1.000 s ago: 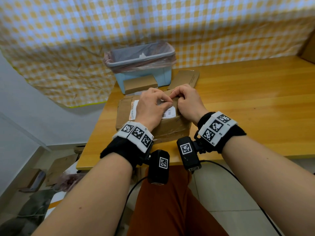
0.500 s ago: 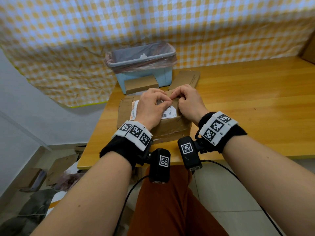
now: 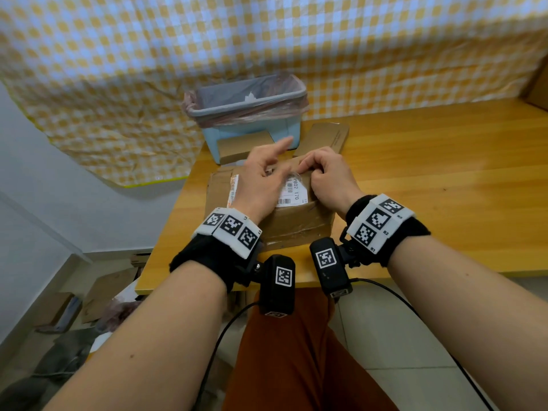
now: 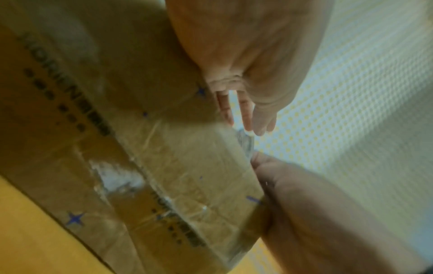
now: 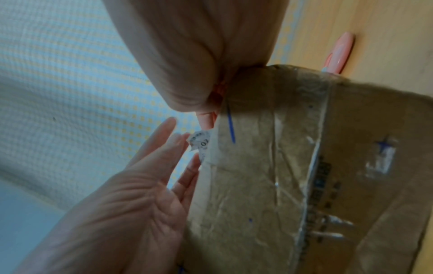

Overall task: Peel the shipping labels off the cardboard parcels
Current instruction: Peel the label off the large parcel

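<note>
A: Where's the label point(image 3: 292, 193)?
B: On top of the parcel point(image 3: 293, 223), far corner lifted by the right hand point(image 3: 329, 182), which pinches it.
A: And the left hand point(image 3: 261, 185)?
B: Fingers loose, holding nothing, just beside it.

The left hand point(image 3: 261, 179) has opened, its fingers lifted.

One taped cardboard parcel point(image 3: 284, 215) lies on the wooden surface point(image 3: 430, 179), bearing one white shipping label point(image 3: 292, 192). Two flat cardboard pieces point(image 3: 246, 146) point(image 3: 326, 137) lie at its far side. One lined blue bin point(image 3: 246, 114) stands behind them. One pink pen point(image 5: 338, 53) lies nearby.
</note>
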